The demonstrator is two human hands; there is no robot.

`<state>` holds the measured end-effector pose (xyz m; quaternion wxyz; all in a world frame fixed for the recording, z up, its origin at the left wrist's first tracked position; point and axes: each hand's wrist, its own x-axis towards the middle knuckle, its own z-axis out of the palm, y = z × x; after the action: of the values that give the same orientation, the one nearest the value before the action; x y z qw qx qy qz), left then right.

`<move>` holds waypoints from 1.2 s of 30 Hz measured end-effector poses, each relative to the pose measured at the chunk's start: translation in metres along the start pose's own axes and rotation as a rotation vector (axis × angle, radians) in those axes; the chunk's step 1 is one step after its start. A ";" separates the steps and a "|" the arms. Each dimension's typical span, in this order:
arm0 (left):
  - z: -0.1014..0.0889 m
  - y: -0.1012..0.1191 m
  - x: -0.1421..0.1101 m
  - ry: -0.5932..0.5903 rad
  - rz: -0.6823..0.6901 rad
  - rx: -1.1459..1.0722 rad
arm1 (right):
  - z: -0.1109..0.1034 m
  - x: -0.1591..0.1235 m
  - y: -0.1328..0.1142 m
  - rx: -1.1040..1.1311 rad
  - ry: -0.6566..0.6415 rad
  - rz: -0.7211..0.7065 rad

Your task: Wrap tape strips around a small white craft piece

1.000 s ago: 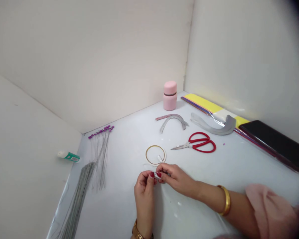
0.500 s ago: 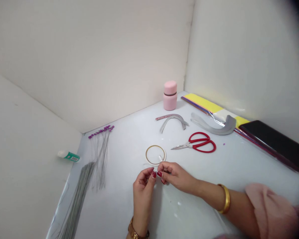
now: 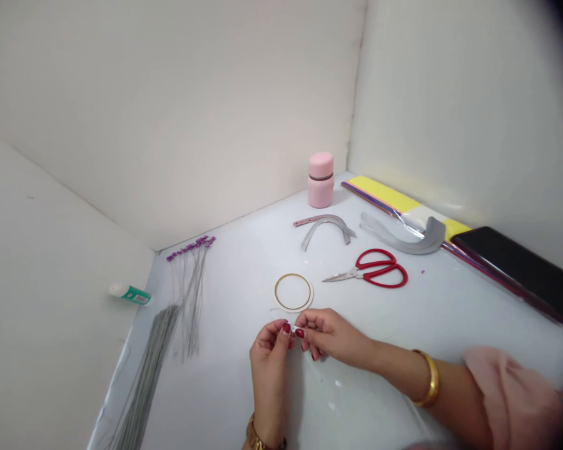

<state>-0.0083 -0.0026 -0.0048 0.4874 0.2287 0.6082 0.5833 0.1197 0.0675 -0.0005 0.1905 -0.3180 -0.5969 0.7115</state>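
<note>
Left hand [image 3: 269, 369] and right hand [image 3: 333, 337] both clenched, fingertips meeting on a small white strip [image 3: 293, 328]; thin gold hoop [image 3: 293, 274] lies just beyond the hands.

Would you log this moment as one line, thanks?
left hand | right hand | both pinch white piece | near gold ring

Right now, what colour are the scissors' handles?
The scissors' handles are red, clearest in the head view.
</note>
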 end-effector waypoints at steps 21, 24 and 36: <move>0.002 0.014 -0.001 -0.060 0.012 0.076 | -0.004 0.000 -0.005 -0.079 0.056 -0.090; 0.000 0.015 0.001 -0.068 0.019 0.095 | -0.004 0.000 -0.005 -0.091 0.058 -0.091; -0.001 0.016 0.002 -0.101 -0.011 0.095 | -0.005 0.000 -0.005 -0.133 0.060 -0.104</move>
<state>-0.0147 0.0015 0.0091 0.5093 0.2772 0.6112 0.5387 0.1230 0.0721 0.0042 0.2237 -0.3197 -0.6526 0.6495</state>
